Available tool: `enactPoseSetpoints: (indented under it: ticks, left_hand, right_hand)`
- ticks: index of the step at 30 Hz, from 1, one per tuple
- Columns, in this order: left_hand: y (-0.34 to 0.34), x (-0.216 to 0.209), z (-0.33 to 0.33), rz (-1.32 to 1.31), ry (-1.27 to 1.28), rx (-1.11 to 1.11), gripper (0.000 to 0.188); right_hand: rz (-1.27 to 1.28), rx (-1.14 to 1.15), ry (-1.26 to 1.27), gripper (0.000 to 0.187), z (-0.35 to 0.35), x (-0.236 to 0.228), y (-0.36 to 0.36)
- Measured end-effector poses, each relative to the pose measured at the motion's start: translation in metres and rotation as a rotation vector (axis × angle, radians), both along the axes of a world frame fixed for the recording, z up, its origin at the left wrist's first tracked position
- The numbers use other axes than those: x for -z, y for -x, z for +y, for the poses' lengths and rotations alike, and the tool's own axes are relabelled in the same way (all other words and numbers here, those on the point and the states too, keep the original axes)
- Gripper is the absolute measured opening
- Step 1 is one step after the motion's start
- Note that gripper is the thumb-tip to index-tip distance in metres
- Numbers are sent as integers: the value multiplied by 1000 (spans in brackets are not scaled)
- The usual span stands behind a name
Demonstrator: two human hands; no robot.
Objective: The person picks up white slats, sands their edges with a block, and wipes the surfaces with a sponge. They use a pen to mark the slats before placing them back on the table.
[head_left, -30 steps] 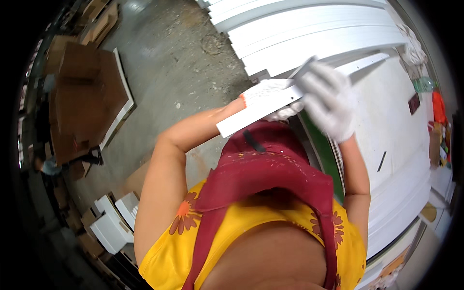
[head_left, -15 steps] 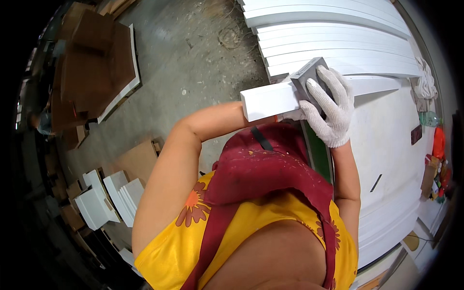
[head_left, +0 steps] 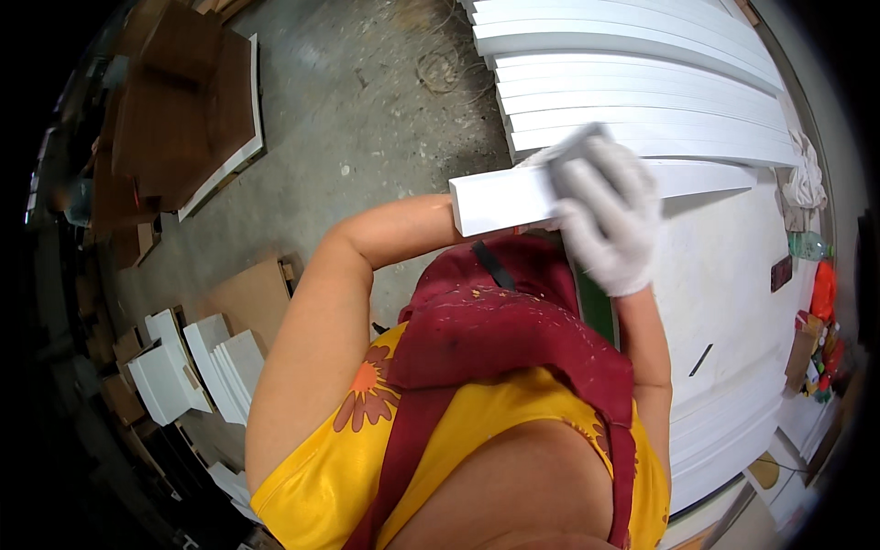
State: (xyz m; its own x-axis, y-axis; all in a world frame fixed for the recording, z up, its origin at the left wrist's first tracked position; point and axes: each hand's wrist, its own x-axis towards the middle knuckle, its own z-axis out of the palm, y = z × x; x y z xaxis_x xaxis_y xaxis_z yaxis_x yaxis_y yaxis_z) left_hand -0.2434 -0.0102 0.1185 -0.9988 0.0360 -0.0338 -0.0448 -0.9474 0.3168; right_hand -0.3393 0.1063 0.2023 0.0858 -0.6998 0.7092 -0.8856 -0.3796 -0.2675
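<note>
My right hand (head_left: 612, 220), in a white knit glove and smeared by motion, grips a grey sanding block (head_left: 566, 176). The block is against the upper side of a long white board (head_left: 500, 200), near its left end. My left arm reaches behind that end; only slivers of my gloved left hand (head_left: 548, 225) show at the board's edges, where it holds the board from beneath. Toward the right, the board's far end reaches over a white tabletop (head_left: 697, 266).
Several long white boards (head_left: 632, 87) lie side by side beyond my hands. A dark strip (head_left: 701, 360), a phone-like dark object (head_left: 781, 273), a clear bottle (head_left: 808, 245) and crumpled white cloth (head_left: 802, 179) are to the right. Brown panels (head_left: 183, 101) stand left on the concrete floor (head_left: 348, 101).
My right hand and the sanding block have slid slightly left along the board and now look blurred. My left arm keeps holding the board, with a slight shift in the whole view.
</note>
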Motion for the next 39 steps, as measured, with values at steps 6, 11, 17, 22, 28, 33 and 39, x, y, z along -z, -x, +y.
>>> enactPoseSetpoints:
  ticks: [6,11,17,22,28,33,39]
  left_hand:
    - [-2,8,6,-110,-485,-53,39]
    - [3,1,-3,-69,-200,-35,34]
    - [-36,-6,-3,-112,-59,-39,28]
    - [-84,-21,-7,-288,175,41,25]
    - [-106,10,-18,-527,891,73,23]
    - [-96,-16,0,-528,424,180,67]
    - [-108,-62,11,-532,459,184,81]
  right_hand:
    - [-50,104,-85,43,10,0,2]
    - [-47,-145,12,39,-6,-7,-68]
    - [-9,206,2,38,17,17,5]
    - [-127,-149,-39,36,5,1,-50]
    - [-239,-22,3,36,10,26,-41]
    - [-125,424,-54,31,60,63,48]
    - [-114,899,-234,37,114,123,239]
